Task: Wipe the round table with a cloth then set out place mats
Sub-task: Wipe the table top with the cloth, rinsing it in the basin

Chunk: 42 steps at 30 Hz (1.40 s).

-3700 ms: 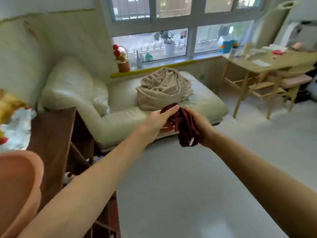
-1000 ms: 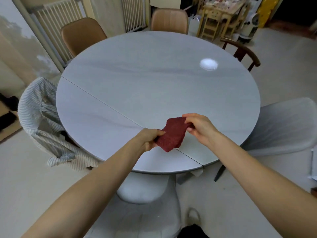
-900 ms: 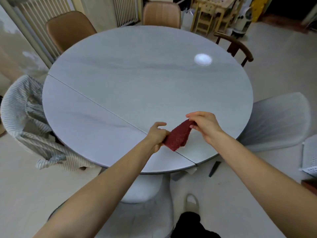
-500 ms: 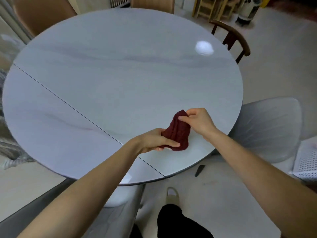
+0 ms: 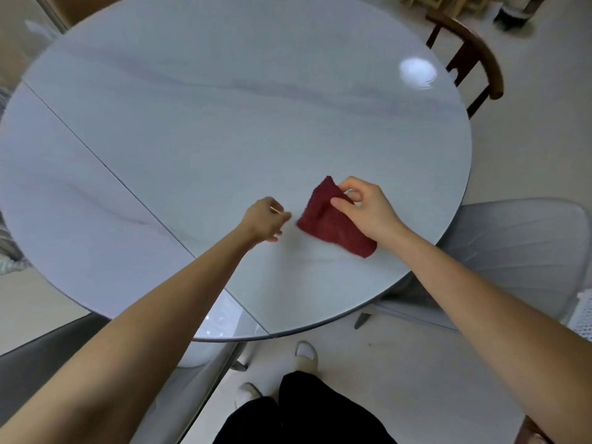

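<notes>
Two hands of mine reach out over the big round pale grey desk with the shiny top. My right hand holds the dark red fuzzy cloth. My thumb and fingers are curled and pinch the top fold of the cloth. The cloth is folded and lies on the desk top, under my right hand and a bit to its left. It sits near the edge of the desk that is close to me, on the right part.

My left hand is just beside the cloth, on its left. It does not touch the cloth. Its fingers are bent loosely and hold nothing. It is blurry, so I cannot tell if it rests on the desk or floats over it.

One thin dark line runs across the desk top on the left. A bright spot of light shines on the far right part. A dark brown wooden chair stands past the desk on the right. A grey soft chair stands near my right arm. Down low I see my black trousers and my pale slippers on the light floor.
</notes>
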Motion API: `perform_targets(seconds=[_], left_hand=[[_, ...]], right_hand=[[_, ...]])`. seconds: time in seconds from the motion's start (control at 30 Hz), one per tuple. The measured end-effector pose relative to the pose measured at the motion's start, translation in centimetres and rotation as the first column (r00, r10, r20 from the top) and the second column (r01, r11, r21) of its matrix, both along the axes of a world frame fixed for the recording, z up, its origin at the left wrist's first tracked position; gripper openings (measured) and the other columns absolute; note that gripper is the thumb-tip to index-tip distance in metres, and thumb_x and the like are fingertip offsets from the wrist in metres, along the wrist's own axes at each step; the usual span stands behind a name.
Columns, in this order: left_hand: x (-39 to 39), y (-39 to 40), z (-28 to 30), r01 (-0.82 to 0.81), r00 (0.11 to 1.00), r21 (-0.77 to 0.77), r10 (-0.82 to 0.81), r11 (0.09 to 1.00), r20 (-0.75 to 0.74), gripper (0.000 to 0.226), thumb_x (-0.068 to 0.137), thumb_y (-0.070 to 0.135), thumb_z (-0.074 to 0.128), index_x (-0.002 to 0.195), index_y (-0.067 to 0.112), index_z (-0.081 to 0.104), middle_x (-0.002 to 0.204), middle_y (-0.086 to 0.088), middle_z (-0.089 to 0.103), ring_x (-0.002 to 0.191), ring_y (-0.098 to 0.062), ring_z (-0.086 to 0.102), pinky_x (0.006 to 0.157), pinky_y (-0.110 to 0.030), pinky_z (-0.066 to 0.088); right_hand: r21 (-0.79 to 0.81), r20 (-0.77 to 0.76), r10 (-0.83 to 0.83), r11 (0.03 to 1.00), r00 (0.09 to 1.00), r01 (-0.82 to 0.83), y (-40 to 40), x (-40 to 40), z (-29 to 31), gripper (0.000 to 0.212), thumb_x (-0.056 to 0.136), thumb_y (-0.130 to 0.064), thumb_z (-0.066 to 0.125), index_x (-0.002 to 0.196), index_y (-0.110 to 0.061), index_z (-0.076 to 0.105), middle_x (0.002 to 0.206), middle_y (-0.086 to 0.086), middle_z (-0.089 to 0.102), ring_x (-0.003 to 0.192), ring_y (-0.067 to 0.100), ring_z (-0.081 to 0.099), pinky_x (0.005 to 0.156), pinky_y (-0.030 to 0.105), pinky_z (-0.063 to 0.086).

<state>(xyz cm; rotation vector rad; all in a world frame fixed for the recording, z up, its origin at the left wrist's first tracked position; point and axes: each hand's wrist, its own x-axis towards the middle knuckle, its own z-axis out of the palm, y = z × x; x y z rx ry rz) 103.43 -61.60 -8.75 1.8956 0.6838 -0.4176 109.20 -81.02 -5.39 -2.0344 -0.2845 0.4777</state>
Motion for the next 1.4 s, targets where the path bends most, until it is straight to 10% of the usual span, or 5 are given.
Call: perform_targets(seconds=[0.2, 0.73, 0.87, 1.13, 1.4], left_hand=[[-0.7, 2.3, -2.0, 0.117, 0.993, 0.269, -0.121, 0.956, -0.003, 0.035, 0.094, 0.024, 0.054, 0.124, 0.008, 0.055, 0.122, -0.009, 0.06, 0.108, -0.028, 0.058, 0.085, -0.03, 0.048], [-0.7, 3.2, -10.5, 0.578, 0.816, 0.552, -0.44, 0.601, -0.375, 0.078, 0.092, 0.069, 0.021, 0.146, 0.037, -0.025, 0.153, 0.0, -0.036, 0.142, -0.033, -0.029, 0.111, -0.065, -0.009], [-0.5, 3.3, -12.4, 0.56, 0.827, 0.576, -0.445, 0.596, -0.344, 0.078, 0.091, 0.07, 0.02, 0.144, 0.038, -0.029, 0.151, 0.0, -0.039, 0.14, -0.033, -0.033, 0.109, -0.065, -0.013], [-1.0, 4.0, -12.1, 0.594, 0.804, 0.493, -0.492, 0.635, -0.335, 0.073, 0.097, 0.06, 0.026, 0.148, 0.039, -0.022, 0.153, 0.003, -0.036, 0.141, -0.029, -0.031, 0.112, -0.061, -0.013], [-6.4, 3.4, -12.0, 0.515, 0.857, 0.58, -0.393, 0.631, -0.333, 0.07, 0.095, 0.065, 0.014, 0.148, 0.037, -0.022, 0.154, -0.001, -0.035, 0.142, -0.031, -0.029, 0.11, -0.062, -0.013]], right_hand=[[-0.141, -0.228, 0.202, 0.961, 0.952, -0.238, 1.3, -0.5, -1.8, 0.014, 0.091, -0.016, 0.065, 0.097, -0.004, 0.065, 0.081, 0.017, 0.064, 0.049, 0.016, 0.059, 0.056, 0.034, 0.059], [-0.82, 0.4, 0.701, 0.561, 0.59, -0.111, 1.7, 1.6, -16.8, 0.063, 0.097, -0.056, 0.026, 0.152, -0.025, 0.026, 0.16, 0.018, 0.014, 0.148, 0.037, 0.009, 0.117, 0.059, 0.002], [-0.718, 0.419, 0.259, 0.681, 0.87, 0.143, 5.6, 4.2, -18.1, 0.052, 0.102, -0.051, 0.017, 0.153, -0.038, 0.015, 0.162, 0.012, -0.002, 0.149, 0.032, -0.005, 0.119, 0.049, -0.003], [-0.859, 0.342, 0.754, 0.492, 0.56, -0.137, 3.5, 0.6, -15.6, 0.065, 0.087, -0.058, 0.032, 0.136, -0.02, 0.053, 0.137, 0.021, 0.049, 0.12, 0.038, 0.051, 0.106, 0.052, 0.03], [-0.723, 0.474, 0.416, 0.687, 0.776, 0.073, 6.8, -8.7, -18.3, 0.063, 0.097, -0.046, 0.035, 0.15, -0.012, 0.033, 0.159, 0.02, 0.016, 0.146, 0.037, 0.017, 0.12, 0.051, 0.011]])
